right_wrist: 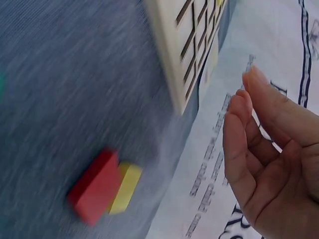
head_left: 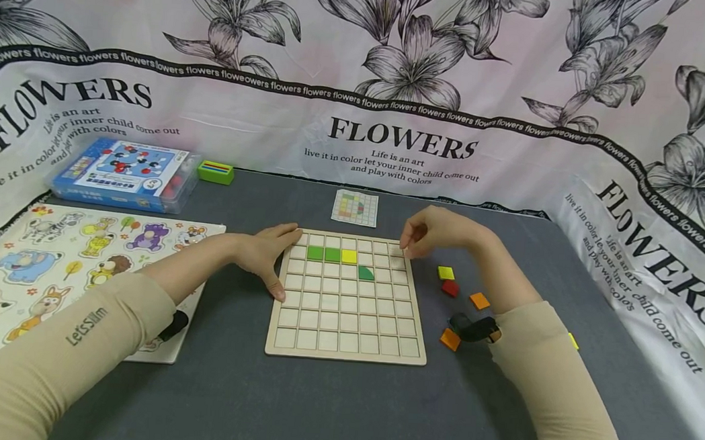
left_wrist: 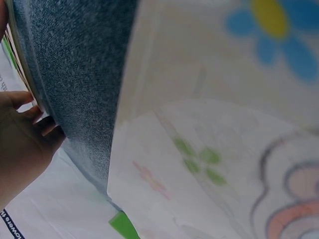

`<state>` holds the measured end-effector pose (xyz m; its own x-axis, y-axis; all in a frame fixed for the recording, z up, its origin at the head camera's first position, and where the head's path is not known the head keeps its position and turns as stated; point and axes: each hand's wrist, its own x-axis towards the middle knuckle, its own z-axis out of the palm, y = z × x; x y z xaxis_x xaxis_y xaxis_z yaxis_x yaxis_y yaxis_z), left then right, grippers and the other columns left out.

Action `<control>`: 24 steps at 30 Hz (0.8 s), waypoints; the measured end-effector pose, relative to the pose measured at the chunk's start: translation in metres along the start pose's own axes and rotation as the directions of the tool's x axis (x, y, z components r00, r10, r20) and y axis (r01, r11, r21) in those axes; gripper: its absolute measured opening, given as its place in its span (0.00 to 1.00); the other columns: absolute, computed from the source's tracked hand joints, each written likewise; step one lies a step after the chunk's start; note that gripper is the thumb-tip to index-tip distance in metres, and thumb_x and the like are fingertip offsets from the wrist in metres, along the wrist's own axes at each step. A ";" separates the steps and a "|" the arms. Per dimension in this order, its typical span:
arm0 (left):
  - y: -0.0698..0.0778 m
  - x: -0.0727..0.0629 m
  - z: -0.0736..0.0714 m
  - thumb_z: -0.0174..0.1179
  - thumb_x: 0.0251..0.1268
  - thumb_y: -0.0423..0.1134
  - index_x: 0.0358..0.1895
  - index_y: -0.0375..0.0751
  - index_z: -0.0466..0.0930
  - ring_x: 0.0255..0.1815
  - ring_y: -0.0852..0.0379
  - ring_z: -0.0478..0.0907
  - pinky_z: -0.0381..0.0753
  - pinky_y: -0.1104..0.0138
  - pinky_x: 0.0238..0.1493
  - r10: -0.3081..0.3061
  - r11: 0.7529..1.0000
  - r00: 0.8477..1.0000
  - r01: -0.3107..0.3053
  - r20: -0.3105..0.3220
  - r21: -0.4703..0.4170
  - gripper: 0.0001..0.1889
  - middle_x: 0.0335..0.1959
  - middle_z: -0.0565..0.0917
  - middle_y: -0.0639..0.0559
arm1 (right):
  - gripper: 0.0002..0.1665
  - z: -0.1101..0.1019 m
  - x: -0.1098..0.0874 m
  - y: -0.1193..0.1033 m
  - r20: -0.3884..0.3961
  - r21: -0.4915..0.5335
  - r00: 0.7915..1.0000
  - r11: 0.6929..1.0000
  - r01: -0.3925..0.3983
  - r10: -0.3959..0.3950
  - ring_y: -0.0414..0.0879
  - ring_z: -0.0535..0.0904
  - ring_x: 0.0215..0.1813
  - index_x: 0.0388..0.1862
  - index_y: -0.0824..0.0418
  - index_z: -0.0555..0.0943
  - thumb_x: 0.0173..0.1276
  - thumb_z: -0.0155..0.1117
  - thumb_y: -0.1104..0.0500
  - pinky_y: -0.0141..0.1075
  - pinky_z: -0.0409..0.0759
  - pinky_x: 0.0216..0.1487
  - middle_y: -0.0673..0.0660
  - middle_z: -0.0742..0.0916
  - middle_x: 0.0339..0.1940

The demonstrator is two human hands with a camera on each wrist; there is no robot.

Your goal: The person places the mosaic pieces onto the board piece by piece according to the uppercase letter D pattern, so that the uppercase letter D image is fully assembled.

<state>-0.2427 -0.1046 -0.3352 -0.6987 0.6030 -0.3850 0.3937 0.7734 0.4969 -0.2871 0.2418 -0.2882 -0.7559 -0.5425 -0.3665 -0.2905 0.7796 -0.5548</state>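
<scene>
A wooden grid board (head_left: 346, 355) lies flat on the dark table. Two green squares (head_left: 323, 253), a yellow square (head_left: 348, 257) and a green quarter-circle piece (head_left: 365, 273) sit in its cells. My left hand (head_left: 263, 253) rests against the board's left edge, thumb and fingers spread apart along it. By the far right corner of the board hovers my right hand (head_left: 429, 231), its fingers bent and the thumb near the index fingertip. In the right wrist view that hand (right_wrist: 271, 149) shows nothing between its fingertips.
Right of the board lie a yellow piece (head_left: 445, 273), a red piece (head_left: 450, 288) and orange pieces (head_left: 479, 301). A pattern card (head_left: 355, 208) is behind the board. At left are an animal picture board (head_left: 94, 231), a blue-lidded box (head_left: 122, 173) and a green block (head_left: 215, 172).
</scene>
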 end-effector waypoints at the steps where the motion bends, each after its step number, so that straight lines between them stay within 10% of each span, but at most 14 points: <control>1: 0.000 0.000 0.000 0.78 0.46 0.52 0.80 0.32 0.36 0.82 0.30 0.35 0.46 0.38 0.79 0.000 1.000 1.000 0.000 0.000 0.000 0.68 0.81 0.35 0.32 | 0.09 -0.001 -0.003 0.004 -0.003 0.004 1.000 1.000 -0.001 0.001 0.46 0.80 0.35 0.40 0.61 0.85 0.61 0.72 0.62 0.43 0.82 0.44 0.55 0.87 0.34; 24: 0.000 -0.001 -0.002 0.78 0.46 0.53 0.80 0.31 0.35 0.82 0.30 0.35 0.47 0.38 0.78 0.015 1.000 1.000 -0.015 0.011 -0.005 0.68 0.81 0.35 0.32 | 0.18 -0.003 -0.054 0.078 0.070 0.128 0.998 0.992 0.000 -0.009 0.43 0.81 0.39 0.50 0.64 0.84 0.59 0.73 0.66 0.34 0.84 0.44 0.61 0.83 0.39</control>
<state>-0.2429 -0.1057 -0.3336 -0.6862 0.6166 -0.3859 0.4011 0.7633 0.5064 -0.2710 0.3326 -0.3093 -0.7105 -0.5701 -0.4126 -0.2131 0.7331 -0.6459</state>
